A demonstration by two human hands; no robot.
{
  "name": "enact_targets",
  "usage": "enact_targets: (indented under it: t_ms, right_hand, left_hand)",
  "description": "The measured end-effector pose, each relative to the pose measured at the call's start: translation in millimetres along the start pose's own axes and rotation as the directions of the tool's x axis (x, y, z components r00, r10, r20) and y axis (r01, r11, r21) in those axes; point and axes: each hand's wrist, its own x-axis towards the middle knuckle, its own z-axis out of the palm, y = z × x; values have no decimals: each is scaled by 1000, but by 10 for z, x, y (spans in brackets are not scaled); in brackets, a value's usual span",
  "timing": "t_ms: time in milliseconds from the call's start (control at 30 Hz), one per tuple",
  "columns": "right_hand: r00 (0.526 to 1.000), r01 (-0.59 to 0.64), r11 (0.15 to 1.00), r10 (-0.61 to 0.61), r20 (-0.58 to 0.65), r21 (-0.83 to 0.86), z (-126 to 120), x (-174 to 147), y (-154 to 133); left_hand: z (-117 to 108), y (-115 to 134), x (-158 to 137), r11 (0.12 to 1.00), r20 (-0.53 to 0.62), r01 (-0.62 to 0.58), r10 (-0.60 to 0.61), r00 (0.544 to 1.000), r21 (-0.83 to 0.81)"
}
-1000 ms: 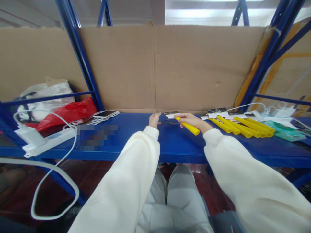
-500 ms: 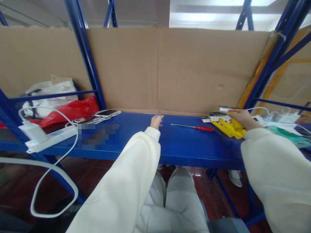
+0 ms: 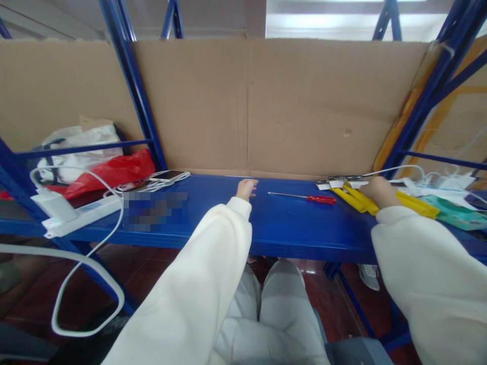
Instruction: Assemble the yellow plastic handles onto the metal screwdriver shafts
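Observation:
My left hand (image 3: 246,189) is by the middle of the blue shelf top (image 3: 289,223), holding nothing, with its fingers loosely bent and apart. A screwdriver (image 3: 320,199) with a red handle lies between my two hands, its shaft pointing left. On the right, my right hand (image 3: 380,191) reaches down, knuckles up and fingers curled, among long yellow pieces (image 3: 353,198). Its fingertips are hidden, so what it grips does not show. Another yellow piece (image 3: 416,204) sticks out to the right of the wrist. Just behind lie flat black-and-white pieces (image 3: 340,183).
A cardboard panel (image 3: 289,111) closes the back. At left are a white power strip (image 3: 87,215) with cables, a phone (image 3: 167,176), and a red bag (image 3: 114,170). A green packet (image 3: 462,213) and white cables (image 3: 411,170) lie at far right.
My right hand has come down lower. The black-and-white piece near its fingers now lies with the others, and a yellow piece shows right of the wrist. My left hand stays put.

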Motion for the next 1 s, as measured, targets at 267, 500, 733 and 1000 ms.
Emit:
enact_targets:
  t_ms: [267,500,733,1000]
  right_hand:
    - [981,-13,921,87,-174,389,-17,-350,-714]
    - [974,191,866,-106,-202,463,178,-553,-699]
    - [980,197,855,-152,-130,479,203,-528,-697]
    - [978,206,842,-169,-118,498,210,-528,-682]
  left_hand:
    - [-2,-70,-105,659,196,-307,239,951,687]
    - [-492,69,-254,9,97,-107,333,938,994]
    - [-1029,78,-219,139,-158,126,245,957,982]
    - [-1143,21,-189,283,-252,197,174,952,939]
